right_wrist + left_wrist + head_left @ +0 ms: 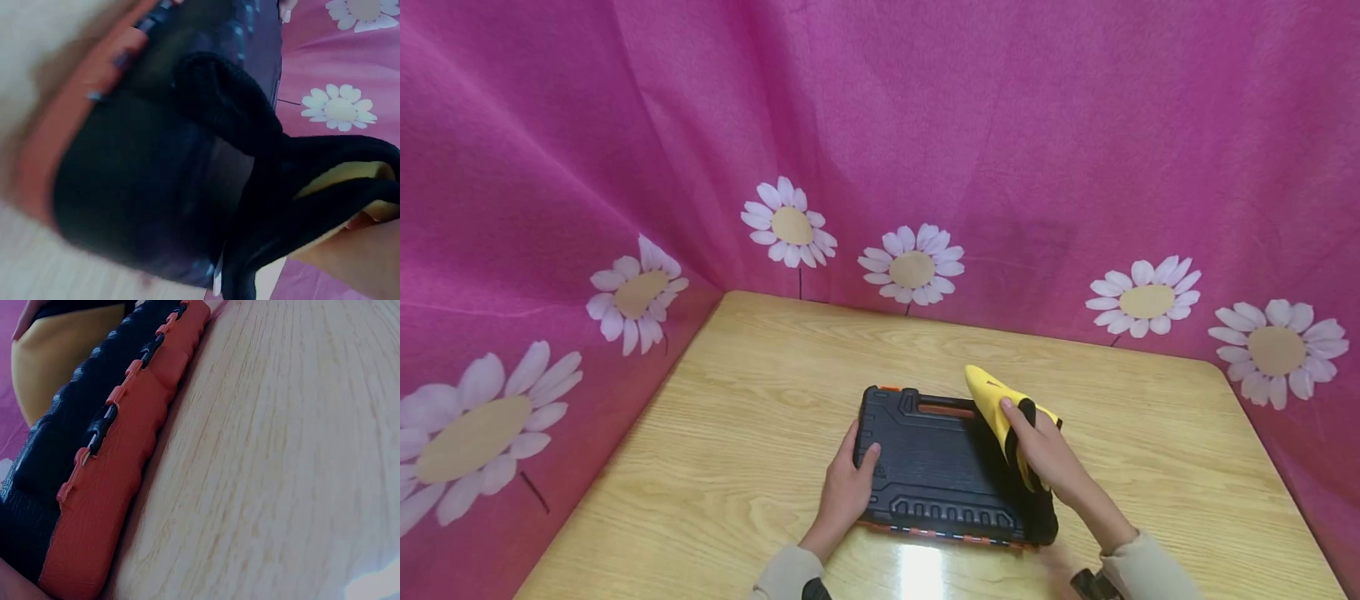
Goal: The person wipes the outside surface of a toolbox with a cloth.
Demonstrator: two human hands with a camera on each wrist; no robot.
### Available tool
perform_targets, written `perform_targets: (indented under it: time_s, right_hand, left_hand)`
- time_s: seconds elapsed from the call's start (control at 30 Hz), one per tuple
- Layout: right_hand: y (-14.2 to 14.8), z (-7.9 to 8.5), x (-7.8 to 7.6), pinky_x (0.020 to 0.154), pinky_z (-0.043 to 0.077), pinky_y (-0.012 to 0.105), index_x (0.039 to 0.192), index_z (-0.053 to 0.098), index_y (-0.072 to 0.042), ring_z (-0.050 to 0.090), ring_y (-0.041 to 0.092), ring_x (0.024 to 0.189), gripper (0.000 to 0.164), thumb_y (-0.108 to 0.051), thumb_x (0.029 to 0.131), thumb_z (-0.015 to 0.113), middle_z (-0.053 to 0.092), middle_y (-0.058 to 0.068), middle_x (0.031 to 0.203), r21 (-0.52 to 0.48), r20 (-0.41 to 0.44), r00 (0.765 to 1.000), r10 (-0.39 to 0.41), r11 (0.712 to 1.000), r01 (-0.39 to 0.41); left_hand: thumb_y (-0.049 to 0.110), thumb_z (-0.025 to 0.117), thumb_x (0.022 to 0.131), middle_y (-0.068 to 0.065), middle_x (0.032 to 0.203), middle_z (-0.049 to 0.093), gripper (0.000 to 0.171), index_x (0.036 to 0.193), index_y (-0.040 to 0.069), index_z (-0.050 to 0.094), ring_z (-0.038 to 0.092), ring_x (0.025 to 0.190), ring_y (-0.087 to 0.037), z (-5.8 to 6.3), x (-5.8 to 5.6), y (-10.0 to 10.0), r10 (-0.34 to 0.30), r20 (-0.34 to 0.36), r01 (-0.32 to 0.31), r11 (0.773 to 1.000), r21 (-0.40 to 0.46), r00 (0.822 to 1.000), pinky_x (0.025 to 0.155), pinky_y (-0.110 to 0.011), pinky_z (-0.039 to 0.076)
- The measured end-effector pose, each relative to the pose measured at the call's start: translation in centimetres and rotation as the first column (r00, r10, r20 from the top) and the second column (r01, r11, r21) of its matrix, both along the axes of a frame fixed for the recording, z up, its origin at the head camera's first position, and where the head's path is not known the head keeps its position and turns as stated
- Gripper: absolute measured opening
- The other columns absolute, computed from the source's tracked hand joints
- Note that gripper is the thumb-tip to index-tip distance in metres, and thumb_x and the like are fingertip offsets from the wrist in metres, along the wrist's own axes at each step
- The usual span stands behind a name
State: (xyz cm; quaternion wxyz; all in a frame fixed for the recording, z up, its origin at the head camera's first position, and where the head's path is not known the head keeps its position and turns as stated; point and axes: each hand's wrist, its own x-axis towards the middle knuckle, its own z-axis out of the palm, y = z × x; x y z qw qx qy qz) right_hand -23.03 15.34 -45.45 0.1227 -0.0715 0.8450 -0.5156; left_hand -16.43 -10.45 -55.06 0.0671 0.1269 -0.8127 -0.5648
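Note:
A black plastic carry case (925,462) with an orange base (112,469) lies flat on the table, its handle at the far side. My left hand (844,487) grips the case's left edge, thumb on top of the lid and fingers down the side. Over the right part of the lid, my right hand (1051,450) holds a yellow cloth piece with black edging (988,398), thumb on its yellow face. In the right wrist view a black fabric loop (228,100) of that piece overlaps the lid. The cloth's exact kind cannot be told.
The light wood-grain table (760,400) extends around the case. A pink curtain (880,108) printed with white daisies stands along the back and both sides. Light glares off the tabletop near the front edge.

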Motion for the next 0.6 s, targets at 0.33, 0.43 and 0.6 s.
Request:
perform_targets:
  time_s: [0.33, 0.43, 0.6]
  right_hand:
    - [-3.8, -0.3, -3.8, 0.061, 0.045, 0.034, 0.117, 0.058, -0.001, 0.052, 0.022, 0.070, 0.061, -0.057, 0.104, 0.036, 0.054, 0.011, 0.084, 0.052, -0.015, 0.992, 0.123, 0.991, -0.122]
    - [-4.8, -0.5, -4.9, 0.059, 0.046, 0.034, 0.111, 0.059, -0.002, 0.052, 0.023, 0.066, 0.061, -0.059, 0.104, 0.037, 0.054, 0.011, 0.080, 0.052, -0.014, 0.987, 0.161, 0.986, -0.160]
    - [-6.5, -0.8, -6.0, 0.058, 0.046, 0.034, 0.113, 0.061, -0.001, 0.052, 0.022, 0.062, 0.055, -0.052, 0.106, 0.039, 0.054, 0.010, 0.078, 0.073, -0.032, 0.972, 0.233, 0.970, -0.230]
  left_hand:
    - [0.028, 0.054, 0.104, -0.021, 0.154, 0.039, 0.060, 0.155, 0.004, 0.033, 0.036, 0.140, -0.040, -0.2, -0.1, -0.2, 0.006, 0.008, -0.006, 1.000, 0.005, 1.000, 0.112, -0.057, 0.030]
    - [0.028, 0.054, 0.104, -0.020, 0.154, 0.039, 0.060, 0.155, 0.005, 0.033, 0.036, 0.141, -0.040, -0.2, -0.2, -0.2, 0.010, 0.008, -0.010, 1.000, 0.007, 1.000, 0.112, -0.057, 0.029]
    - [0.029, 0.053, 0.104, -0.020, 0.154, 0.039, 0.060, 0.155, 0.004, 0.033, 0.035, 0.141, -0.039, -0.2, -0.2, -0.1, 0.010, 0.014, -0.010, 1.000, 0.008, 1.000, 0.113, -0.056, 0.029]
